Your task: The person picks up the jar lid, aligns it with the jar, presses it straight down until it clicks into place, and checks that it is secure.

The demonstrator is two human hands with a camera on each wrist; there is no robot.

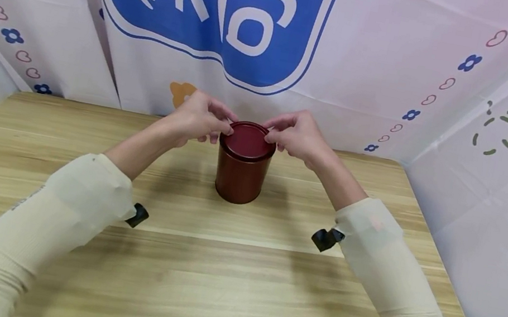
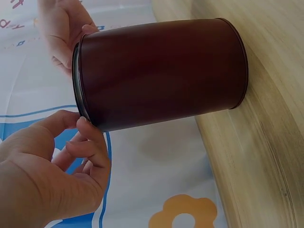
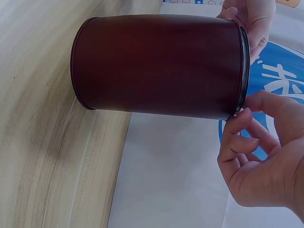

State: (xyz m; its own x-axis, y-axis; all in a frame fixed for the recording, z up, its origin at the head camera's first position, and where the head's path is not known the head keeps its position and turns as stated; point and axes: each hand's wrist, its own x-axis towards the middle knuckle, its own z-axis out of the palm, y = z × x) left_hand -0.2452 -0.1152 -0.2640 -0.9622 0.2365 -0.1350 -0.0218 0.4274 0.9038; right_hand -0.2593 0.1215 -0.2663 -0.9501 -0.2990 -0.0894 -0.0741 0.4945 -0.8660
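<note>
A dark red round canister [image 1: 240,179] stands upright on the wooden table, near its back edge. Its red lid [image 1: 249,142] sits on top, and in the wrist views a narrow dark band shows at the lid's edge [image 2: 77,80]. On the canister's left side, my left hand [image 1: 199,119] pinches the lid's rim between thumb and fingers. Across from it, my right hand [image 1: 298,135] pinches the rim the same way. Both wrist views show thumb and forefinger at the rim, with the other fingers bent below. The canister's inside is hidden.
A white printed cloth [image 1: 363,59] with a blue emblem hangs right behind the table [image 1: 211,287]. Another white cloth [image 1: 499,185] borders the right side. Small black devices [image 1: 325,240] stick out from both wrists over the tabletop.
</note>
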